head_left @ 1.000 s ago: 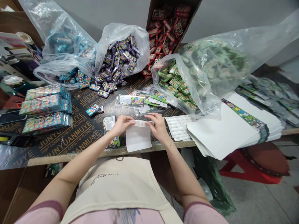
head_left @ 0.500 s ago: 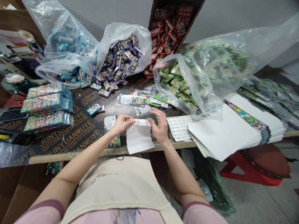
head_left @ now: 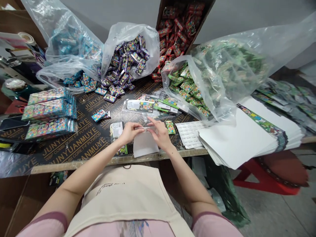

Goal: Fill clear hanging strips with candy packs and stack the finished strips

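Near the table's front edge, my left hand [head_left: 131, 131] pinches the upper left edge of a white paper sheet [head_left: 145, 144]. My right hand [head_left: 159, 133] holds the sheet's upper edge at the right between thumb and fingers, its index finger pointing away. The fingertips of both hands are close together, and the top strip of the sheet looks folded. A dark printed card [head_left: 116, 129] lies partly under my left wrist. Just right of my right hand is a small green packet [head_left: 170, 127]. Printed clear sleeves [head_left: 140, 106] lie beyond the hands.
Bags of blue [head_left: 71, 46], purple [head_left: 125, 62] and green packets [head_left: 189, 87] stand behind, with a box of red packets [head_left: 172, 36]. Stacked packs [head_left: 49, 112] sit left. A label sheet [head_left: 190, 134] and white card stack [head_left: 229, 141] lie right.
My right hand has moved left, closer to my left hand. The sheet's printed top strip, visible before, is now folded or covered, and the green packet is now in plain sight.
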The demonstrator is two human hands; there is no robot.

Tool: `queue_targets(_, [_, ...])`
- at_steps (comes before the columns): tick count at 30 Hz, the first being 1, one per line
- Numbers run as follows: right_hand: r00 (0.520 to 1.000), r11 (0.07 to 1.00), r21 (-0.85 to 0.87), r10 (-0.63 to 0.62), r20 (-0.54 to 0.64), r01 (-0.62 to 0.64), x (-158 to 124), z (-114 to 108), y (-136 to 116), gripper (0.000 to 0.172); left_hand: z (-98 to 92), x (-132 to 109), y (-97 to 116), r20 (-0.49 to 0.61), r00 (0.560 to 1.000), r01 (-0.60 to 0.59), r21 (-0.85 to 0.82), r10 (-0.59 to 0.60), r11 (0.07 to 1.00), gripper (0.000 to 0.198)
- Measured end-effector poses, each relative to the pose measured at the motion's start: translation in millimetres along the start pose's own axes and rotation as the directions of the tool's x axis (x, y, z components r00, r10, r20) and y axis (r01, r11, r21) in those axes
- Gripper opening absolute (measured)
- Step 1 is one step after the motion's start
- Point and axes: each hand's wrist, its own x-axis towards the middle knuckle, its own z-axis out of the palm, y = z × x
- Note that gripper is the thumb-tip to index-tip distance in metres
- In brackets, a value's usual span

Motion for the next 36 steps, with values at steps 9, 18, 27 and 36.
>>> queue_targets(9, [0.995,0.994,-0.054,-0.096,-0.031,0.094,-5.0,5.6,7.0,0.043,2.8,-3.1,3.2,-0.047,0.997,-0.054,0.086,0.058,0.995,0.018])
queue_targets(18, [0.872,0.969,-0.063,0.185,-0.453,-0.238,-11.1,-2.4,33.3,0.049,0.2,6.7,-9.7,-0.129,0.965,0.197,-0.217,-0.228,0.956,0.035])
queue_targets(27, [0.861,0.85,-0.214,0.413,-0.296,-0.481,-45.1,-0.1,97.5,0.077,8.0,25.6,-59.1,-0.258,0.906,0.324,-0.087,-0.336,0.942,0.026])
queue_targets(36, [0.941,0.928,-0.168,0.34,0.007,-0.334,-36.0,53.2,42.7,0.077,2.5,34.2,-56.4,-0.318,0.937,0.238,0.275,-0.145,0.932,0.012])
